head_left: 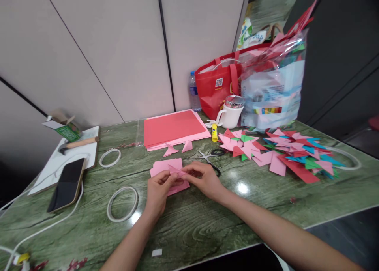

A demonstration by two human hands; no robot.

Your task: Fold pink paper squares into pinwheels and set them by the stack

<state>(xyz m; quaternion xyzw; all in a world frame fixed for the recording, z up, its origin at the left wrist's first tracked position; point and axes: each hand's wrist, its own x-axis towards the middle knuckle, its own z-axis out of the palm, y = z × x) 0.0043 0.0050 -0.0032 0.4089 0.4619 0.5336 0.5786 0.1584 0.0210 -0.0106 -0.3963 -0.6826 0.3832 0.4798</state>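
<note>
My left hand (160, 188) and my right hand (203, 178) meet over the green table, both closed on one small piece of pink paper (175, 170) with a folded, pointed edge. Fingers cover much of that piece. Beneath them lies a loose stack of pink paper sheets (166, 165). Just beyond the stack are two folded pink paper pieces, one on the left (170, 150) and one on the right (187, 146). Scissors with black handles (207, 157) rest by my right hand, partly covered by it.
Red and pink sheets (174, 128) lie behind. A glue stick (214, 133), white mug (231, 112), bottle (194, 91), red bag (213, 87) and piles of folded paper (299, 146) are right. Left are tape rolls (122, 219), a phone (67, 184) and a hammer (79, 143).
</note>
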